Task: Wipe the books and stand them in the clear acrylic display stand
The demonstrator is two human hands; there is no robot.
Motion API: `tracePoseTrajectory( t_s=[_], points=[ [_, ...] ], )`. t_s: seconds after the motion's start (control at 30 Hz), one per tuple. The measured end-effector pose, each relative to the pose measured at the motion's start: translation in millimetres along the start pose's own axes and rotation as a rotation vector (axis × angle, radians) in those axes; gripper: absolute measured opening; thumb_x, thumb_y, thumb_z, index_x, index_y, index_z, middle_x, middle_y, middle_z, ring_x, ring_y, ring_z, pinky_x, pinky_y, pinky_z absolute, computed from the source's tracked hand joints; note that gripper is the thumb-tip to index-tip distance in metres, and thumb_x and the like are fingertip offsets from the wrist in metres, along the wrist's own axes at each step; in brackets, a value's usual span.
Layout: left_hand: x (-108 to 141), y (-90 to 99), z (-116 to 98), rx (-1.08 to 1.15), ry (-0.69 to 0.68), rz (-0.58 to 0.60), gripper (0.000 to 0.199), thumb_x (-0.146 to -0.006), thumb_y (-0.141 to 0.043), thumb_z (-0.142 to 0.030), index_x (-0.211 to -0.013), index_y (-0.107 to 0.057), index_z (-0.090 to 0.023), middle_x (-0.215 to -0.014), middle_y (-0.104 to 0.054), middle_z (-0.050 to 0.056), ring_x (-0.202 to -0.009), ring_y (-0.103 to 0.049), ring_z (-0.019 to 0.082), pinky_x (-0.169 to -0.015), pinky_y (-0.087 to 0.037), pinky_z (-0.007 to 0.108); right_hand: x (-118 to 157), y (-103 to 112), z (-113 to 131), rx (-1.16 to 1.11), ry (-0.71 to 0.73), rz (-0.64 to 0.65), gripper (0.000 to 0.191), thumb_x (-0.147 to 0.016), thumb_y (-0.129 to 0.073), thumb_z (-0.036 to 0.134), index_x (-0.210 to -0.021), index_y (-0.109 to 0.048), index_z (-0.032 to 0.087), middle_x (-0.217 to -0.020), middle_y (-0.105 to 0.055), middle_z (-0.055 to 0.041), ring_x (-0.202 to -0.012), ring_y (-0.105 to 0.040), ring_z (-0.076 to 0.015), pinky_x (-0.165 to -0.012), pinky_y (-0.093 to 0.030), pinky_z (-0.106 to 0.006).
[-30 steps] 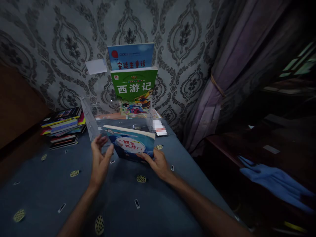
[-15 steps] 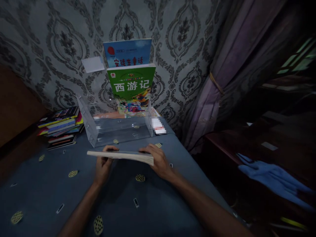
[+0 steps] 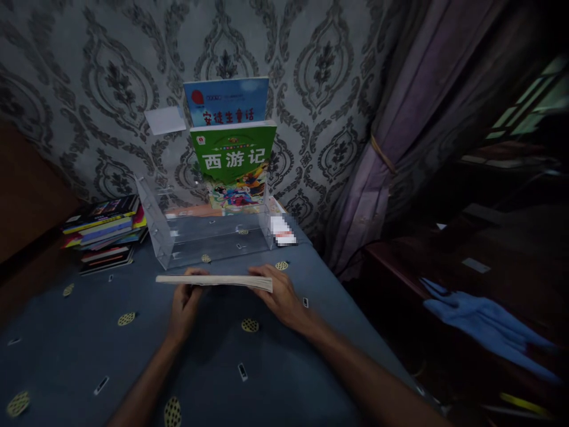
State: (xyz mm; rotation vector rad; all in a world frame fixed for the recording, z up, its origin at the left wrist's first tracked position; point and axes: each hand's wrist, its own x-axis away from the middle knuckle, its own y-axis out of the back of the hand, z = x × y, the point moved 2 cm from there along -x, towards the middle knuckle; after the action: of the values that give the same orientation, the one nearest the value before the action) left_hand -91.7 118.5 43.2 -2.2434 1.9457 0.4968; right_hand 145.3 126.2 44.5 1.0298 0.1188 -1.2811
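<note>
A thin book (image 3: 213, 281) is held level above the table, its edge toward me and its covers hidden. My left hand (image 3: 186, 302) grips it near the left end, and my right hand (image 3: 278, 296) clasps its right end. Just beyond stands a clear plastic book rack (image 3: 155, 228) with stepped sides. At the back of the rack a green book (image 3: 233, 157) with white Chinese characters stands upright. Behind it rises a blue book (image 3: 229, 101), its lower part covered by the green one.
A pile of books (image 3: 106, 231) lies left of the rack. A white box-like item (image 3: 282, 228), partly blurred out, sits to its right. The table's cloth (image 3: 213, 379) ends at the right, beside a tied curtain (image 3: 360, 196). Blue cloth (image 3: 484, 326) lies beyond.
The book in my hands has levelled slightly, its right end rising a little. Both hands keep their hold. The whole view has shifted slightly; the rack and standing books look unchanged.
</note>
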Motion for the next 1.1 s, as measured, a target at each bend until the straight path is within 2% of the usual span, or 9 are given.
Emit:
tracePoseTrajectory(
  t_s=[0.17,0.27,0.43,0.57,0.7,0.77,0.87,0.97,1.1],
  points=[
    [3,-2.3,2,0.013,-0.004,-0.025,0.023,-0.085,-0.065,-0.041,-0.094,-0.066,-0.02,-0.088,-0.066,0.002,-0.084,-0.063,0.019,-0.077,-0.05,0.027,2,-2,-5,-0.002,-0.004,-0.027,0.024,-0.096,-0.056,0.02,-0.119,-0.066,0.022,-0.107,-0.073,-0.0083,-0.1,-0.069,-0.0247,-0.088,-0.056,-0.039],
    [4,-3.9,3,0.005,-0.012,-0.047,0.024,-0.086,-0.063,-0.041,-0.098,-0.065,-0.02,-0.092,-0.067,0.002,-0.086,-0.063,0.019,-0.079,-0.051,0.028,1,-3,-8,-0.028,-0.023,-0.058,0.024,-0.098,-0.057,0.027,-0.119,-0.067,0.024,-0.111,-0.073,-0.0075,-0.103,-0.07,-0.025,-0.09,-0.056,-0.039],
    [-12,-8.5,-5,-0.067,-0.039,-0.101,0.024,-0.083,-0.06,-0.04,-0.097,-0.062,-0.02,-0.084,-0.067,0.001,-0.078,-0.063,0.019,-0.072,-0.052,0.029,-14,6,-8,-0.064,-0.059,-0.121,0.026,-0.1,-0.053,0.038,-0.118,-0.066,0.026,-0.114,-0.074,-0.0068,-0.106,-0.069,-0.0271,-0.093,-0.057,-0.042],
    [-47,-15.5,-34,-0.108,-0.199,-0.121,0.02,-0.083,-0.057,-0.039,-0.09,-0.062,-0.02,-0.079,-0.065,0.0,-0.075,-0.061,0.018,-0.069,-0.05,0.028,-48,30,-4,-0.033,0.019,-0.215,0.028,-0.099,-0.053,0.045,-0.112,-0.068,0.026,-0.108,-0.074,-0.0078,-0.102,-0.069,-0.0292,-0.089,-0.057,-0.043],
    [-92,-22.6,-81,-0.119,-0.432,-0.131,0.015,-0.085,-0.054,-0.032,-0.092,-0.06,-0.02,-0.083,-0.065,0.0,-0.079,-0.061,0.016,-0.07,-0.05,0.026,-97,66,1,0.065,0.09,-0.306,0.033,-0.097,-0.054,0.052,-0.089,-0.068,0.024,-0.086,-0.073,-0.0076,-0.086,-0.069,-0.028,-0.075,-0.056,-0.039],
    [-113,-25.6,-105,-0.126,-0.546,-0.141,0.013,-0.085,-0.056,-0.03,-0.093,-0.059,-0.02,-0.084,-0.063,0.0,-0.08,-0.061,0.016,-0.071,-0.05,0.026,-123,84,5,0.104,0.106,-0.354,0.036,-0.095,-0.055,0.055,-0.084,-0.064,0.022,-0.077,-0.069,-0.0064,-0.077,-0.067,-0.0265,-0.069,-0.055,-0.038],
    [-138,-30.0,-134,-0.12,-0.667,-0.162,0.019,-0.086,-0.055,-0.024,-0.104,-0.06,-0.018,-0.09,-0.063,0.001,-0.085,-0.061,0.016,-0.072,-0.05,0.024,-156,105,12,0.101,0.133,-0.398,0.037,-0.095,-0.055,0.057,-0.092,-0.062,0.021,-0.077,-0.068,-0.0047,-0.071,-0.064,-0.0237,-0.066,-0.053,-0.036],
    [-152,-34.3,-147,-0.097,-0.736,-0.181,0.026,-0.087,-0.053,-0.022,-0.112,-0.059,-0.018,-0.099,-0.066,0.003,-0.094,-0.063,0.017,-0.077,-0.051,0.025,-174,114,18,0.075,0.173,-0.433,0.037,-0.094,-0.056,0.056,-0.108,-0.059,0.021,-0.088,-0.072,-0.0056,-0.076,-0.065,-0.024,-0.069,-0.054,-0.036],
    [-158,-37.0,-141,-0.096,-0.742,-0.195,0.022,-0.088,-0.054,-0.024,-0.108,-0.061,-0.019,-0.1,-0.067,0.004,-0.096,-0.064,0.02,-0.079,-0.054,0.029,-178,110,17,0.029,0.185,-0.459,0.038,-0.095,-0.056,0.051,-0.12,-0.056,0.022,-0.101,-0.073,-0.0086,-0.086,-0.069,-0.0271,-0.077,-0.056,-0.04]
  ],
)
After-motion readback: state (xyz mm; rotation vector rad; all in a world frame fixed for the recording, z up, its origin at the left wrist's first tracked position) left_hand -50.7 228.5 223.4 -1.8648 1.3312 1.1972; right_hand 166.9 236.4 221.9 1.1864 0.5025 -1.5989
